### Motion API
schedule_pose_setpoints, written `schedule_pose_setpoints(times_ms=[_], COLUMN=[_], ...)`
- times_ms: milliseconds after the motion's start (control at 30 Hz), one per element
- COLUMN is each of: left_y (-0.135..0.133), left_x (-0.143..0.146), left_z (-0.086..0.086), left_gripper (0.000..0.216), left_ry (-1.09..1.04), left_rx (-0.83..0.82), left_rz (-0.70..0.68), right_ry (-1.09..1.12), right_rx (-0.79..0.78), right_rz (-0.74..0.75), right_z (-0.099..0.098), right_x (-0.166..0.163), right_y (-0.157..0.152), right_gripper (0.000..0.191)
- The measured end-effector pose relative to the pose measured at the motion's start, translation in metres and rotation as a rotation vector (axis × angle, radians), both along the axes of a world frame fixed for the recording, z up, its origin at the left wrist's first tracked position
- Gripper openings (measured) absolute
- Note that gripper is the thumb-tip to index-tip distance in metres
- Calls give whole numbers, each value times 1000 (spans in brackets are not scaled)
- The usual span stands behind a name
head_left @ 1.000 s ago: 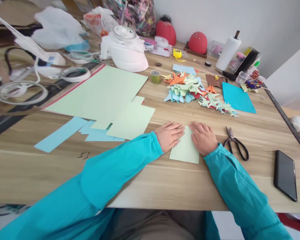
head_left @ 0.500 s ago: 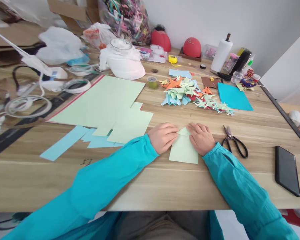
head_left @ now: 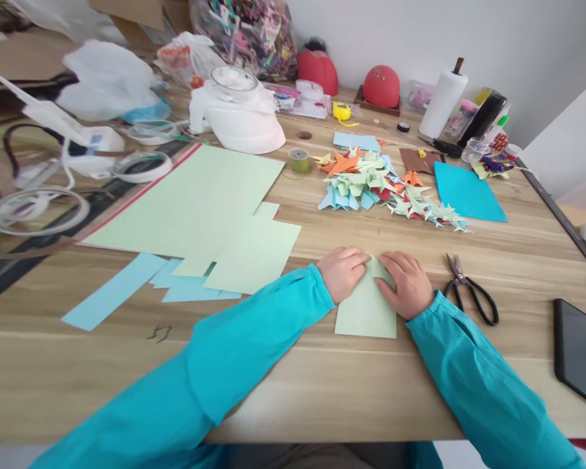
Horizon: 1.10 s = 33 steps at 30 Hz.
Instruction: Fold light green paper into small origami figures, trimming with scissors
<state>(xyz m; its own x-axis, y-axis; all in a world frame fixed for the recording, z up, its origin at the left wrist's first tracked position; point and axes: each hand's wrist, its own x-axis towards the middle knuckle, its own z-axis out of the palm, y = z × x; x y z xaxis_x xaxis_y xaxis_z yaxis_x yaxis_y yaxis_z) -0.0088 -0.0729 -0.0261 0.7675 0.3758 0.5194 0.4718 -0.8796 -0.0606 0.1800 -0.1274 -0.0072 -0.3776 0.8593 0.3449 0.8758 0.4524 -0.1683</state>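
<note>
A pale green sheet of paper [head_left: 366, 316] lies on the table before me, its top corners folded in toward a point. My left hand [head_left: 344, 272] is closed at the upper left edge, fingertips pinching and pressing near the peak. On the other side my right hand [head_left: 406, 281] is curled over the right flap, with its thumb on the paper and fingers at the fold. Part of that flap is hidden under the fingers. Black-handled scissors [head_left: 470, 288] lie just right of my right hand.
Larger green sheets [head_left: 185, 202] and blue strips [head_left: 114, 292] lie to the left. Folded paper stars [head_left: 366, 179] are heaped behind my hands. A turquoise sheet [head_left: 469, 191], a phone [head_left: 579, 352] and a thread spool [head_left: 299, 160] also lie on the table.
My left hand has moved in toward the paper's peak. My right hand has turned, its thumb now lower on the right flap. The view has shifted slightly.
</note>
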Motion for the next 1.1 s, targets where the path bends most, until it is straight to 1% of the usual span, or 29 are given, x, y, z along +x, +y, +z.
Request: schedule_pose_setpoints(times_ms=[100,233,367,567,700,800,1100], left_y=[-1,0,-1,0,2,2,2], left_x=[0,1,2,2,3,3,3], left_z=[3,3,3,0,-4,-5,-4], left_gripper=[19,21,23,23,23,22,23], left_ry=[-4,-4,13,37,24,16,29], left_rx=[11,35,42,10,12,10,-2], left_rz=[3,12,16,24,17,13,23], right_ry=[0,-14,-63,-154,-177,-172,-121], right_rx=[42,97,167,143,167,190,186], right_rz=[49,74,123,132,138,143,178], right_z=[-2,-3,-5,-3,0,0,-1], right_x=[1,-1,-1,-1,-2,-3,-3], right_y=[0,0,0,-2,-1,0,1], right_gripper=[36,26,24,27,27,26,23])
